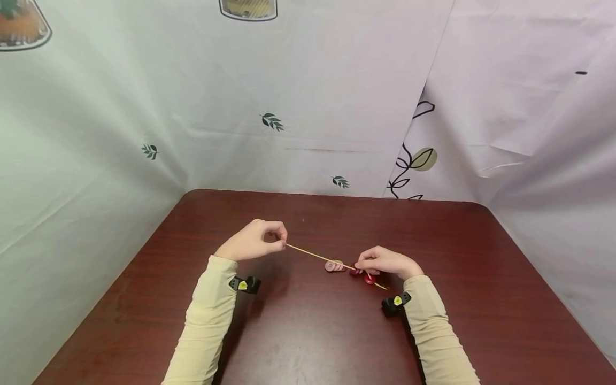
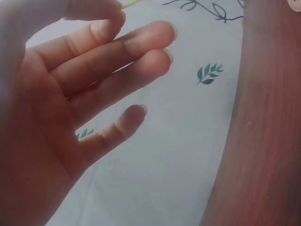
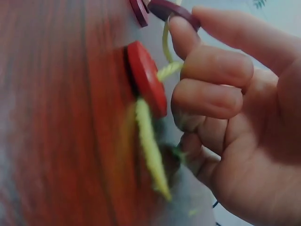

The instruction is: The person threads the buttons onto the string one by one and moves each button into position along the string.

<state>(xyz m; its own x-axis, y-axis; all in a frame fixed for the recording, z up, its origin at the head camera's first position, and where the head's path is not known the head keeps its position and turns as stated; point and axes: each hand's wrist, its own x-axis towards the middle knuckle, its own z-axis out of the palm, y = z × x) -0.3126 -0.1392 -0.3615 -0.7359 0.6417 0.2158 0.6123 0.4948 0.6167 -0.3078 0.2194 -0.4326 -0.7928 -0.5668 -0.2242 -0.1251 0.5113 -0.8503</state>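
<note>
A yellow cord (image 1: 313,254) runs taut from my left hand (image 1: 257,240) down to my right hand (image 1: 387,261). Its upper end is pinched between my left thumb and forefinger, the other fingers spread loosely in the left wrist view. My right thumb and forefinger pinch a dark maroon button (image 3: 173,12) threaded on the cord. Below it, a bright red button (image 3: 146,77) also sits on the cord, tilted on edge. The cord's loose tail (image 3: 151,150) hangs past the red button.
Several pale pink buttons (image 1: 332,266) lie on the brown table (image 1: 298,321) just left of my right hand. Another dark red button (image 3: 138,12) is near the maroon one. Behind the table's far edge hangs a white cloth (image 1: 308,160) with leaf prints.
</note>
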